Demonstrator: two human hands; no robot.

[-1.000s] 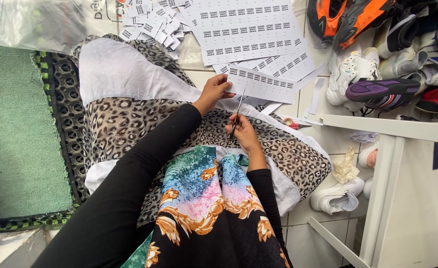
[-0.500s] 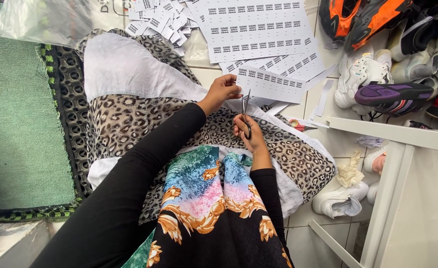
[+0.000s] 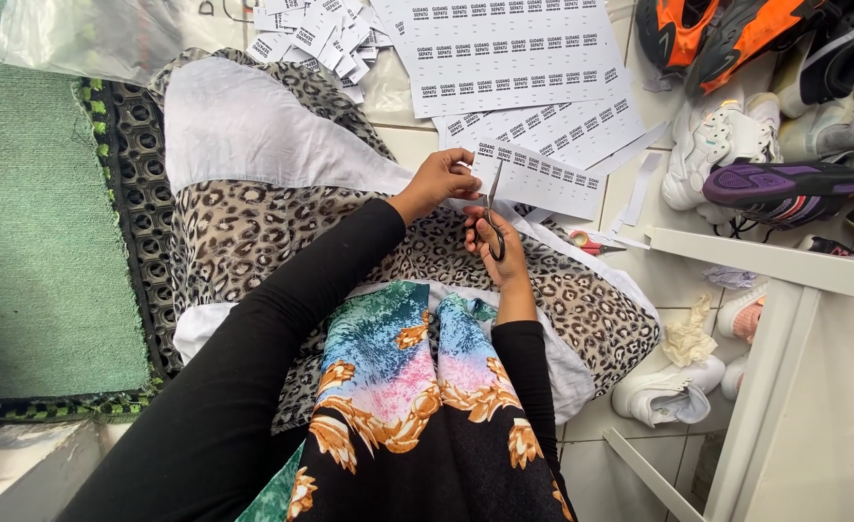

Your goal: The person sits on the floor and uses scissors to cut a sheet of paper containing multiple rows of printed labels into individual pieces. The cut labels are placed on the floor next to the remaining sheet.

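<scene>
My right hand point(image 3: 500, 249) grips a pair of black-handled scissors point(image 3: 493, 215), blades pointing up into a white sheet of printed labels point(image 3: 543, 179). My left hand point(image 3: 438, 180) pinches the left edge of that sheet, just above the blades. Both arms are in black sleeves and rest over a leopard-print cloth point(image 3: 253, 232) on my lap. More uncut label sheets point(image 3: 514, 58) lie on the tiled floor beyond my hands, and a heap of small cut labels point(image 3: 316, 34) lies at the far left of them.
A pile of sports shoes point(image 3: 765, 106) fills the upper right. A white rack frame point(image 3: 775, 319) stands at right with white shoes point(image 3: 668, 391) beneath. A green mat point(image 3: 30, 222) and black rubber mat point(image 3: 132, 193) lie left. A red-handled tool point(image 3: 591, 244) lies beside the sheets.
Both hands have shifted slightly up and right with the sheet, and the scissors have closed in along the strip of labels. The camera view has drifted a little.
</scene>
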